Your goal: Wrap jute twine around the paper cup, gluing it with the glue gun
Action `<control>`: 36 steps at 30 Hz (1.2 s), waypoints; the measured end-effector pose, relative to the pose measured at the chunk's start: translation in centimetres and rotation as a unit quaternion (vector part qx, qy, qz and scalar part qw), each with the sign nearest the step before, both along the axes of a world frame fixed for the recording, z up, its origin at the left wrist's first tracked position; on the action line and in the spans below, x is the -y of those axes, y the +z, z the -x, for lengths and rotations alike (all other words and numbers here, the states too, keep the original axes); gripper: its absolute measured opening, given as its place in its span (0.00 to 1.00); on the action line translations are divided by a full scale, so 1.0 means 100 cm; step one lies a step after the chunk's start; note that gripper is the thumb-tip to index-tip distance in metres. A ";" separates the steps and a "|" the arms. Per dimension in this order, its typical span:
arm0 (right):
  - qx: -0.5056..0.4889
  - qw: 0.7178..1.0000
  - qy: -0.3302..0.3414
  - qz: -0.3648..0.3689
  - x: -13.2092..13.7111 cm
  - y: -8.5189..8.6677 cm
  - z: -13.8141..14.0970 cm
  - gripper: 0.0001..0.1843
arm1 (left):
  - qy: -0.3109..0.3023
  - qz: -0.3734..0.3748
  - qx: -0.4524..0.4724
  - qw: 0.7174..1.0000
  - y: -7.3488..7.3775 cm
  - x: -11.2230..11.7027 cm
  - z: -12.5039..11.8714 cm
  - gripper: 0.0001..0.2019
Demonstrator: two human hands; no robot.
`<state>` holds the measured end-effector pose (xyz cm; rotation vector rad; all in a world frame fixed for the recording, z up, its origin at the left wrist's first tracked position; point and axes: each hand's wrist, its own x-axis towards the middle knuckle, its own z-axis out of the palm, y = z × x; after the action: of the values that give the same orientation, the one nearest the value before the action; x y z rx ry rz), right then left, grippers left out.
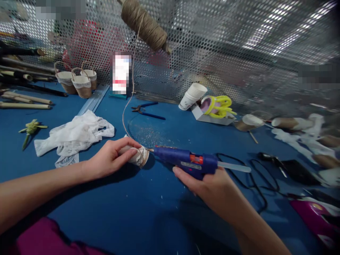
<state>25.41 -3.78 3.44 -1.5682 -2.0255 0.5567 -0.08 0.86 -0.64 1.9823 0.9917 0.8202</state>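
Note:
My left hand is closed round a small paper cup wrapped in white lace, held on its side just above the blue table. My right hand grips a blue hot glue gun with a clear glue stick sticking out of its back. The gun's nozzle touches the cup's bottom end. A strand of brown twine runs from the cup up to a hanging twine spool.
White lace fabric lies left of the cup. Small lace-trimmed baskets, pliers, stacked paper cups, a yellow tape holder, black cords and bamboo sticks surround the work spot. A perforated metal screen closes the back.

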 end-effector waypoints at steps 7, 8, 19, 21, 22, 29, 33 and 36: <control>0.053 0.998 -0.007 0.014 0.009 0.004 0.013 0.18 | -0.003 0.032 0.010 0.999 0.003 -0.001 -0.001 0.12; 0.061 0.998 0.001 0.006 0.009 0.004 0.013 0.18 | -0.002 0.034 0.010 0.999 0.004 -0.001 -0.002 0.12; 0.109 0.993 0.029 -0.021 0.012 0.006 0.013 0.12 | 0.005 0.023 0.001 1.000 0.002 -0.001 0.000 0.13; 0.109 0.993 0.033 -0.010 0.013 0.007 0.014 0.13 | 0.006 0.023 -0.001 1.000 0.001 -0.001 0.000 0.13; 0.108 0.993 0.035 -0.004 0.013 0.007 0.014 0.13 | 0.007 0.023 0.000 1.000 0.001 -0.001 0.000 0.13; 0.151 0.984 0.066 -0.062 0.011 0.000 0.005 0.13 | 0.007 0.020 0.001 1.000 0.002 -0.002 -0.001 0.13; 0.164 0.980 0.093 -0.069 0.012 -0.002 0.001 0.13 | 0.009 0.011 -0.004 1.000 0.000 -0.002 -0.001 0.12; 0.159 0.983 0.070 -0.066 0.013 0.001 0.005 0.12 | 0.006 0.014 -0.003 1.000 0.000 -0.002 -0.001 0.12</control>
<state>24.86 -5.06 3.53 -1.5208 -2.3691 0.2246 0.02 1.03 -0.67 1.9572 1.0148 0.8031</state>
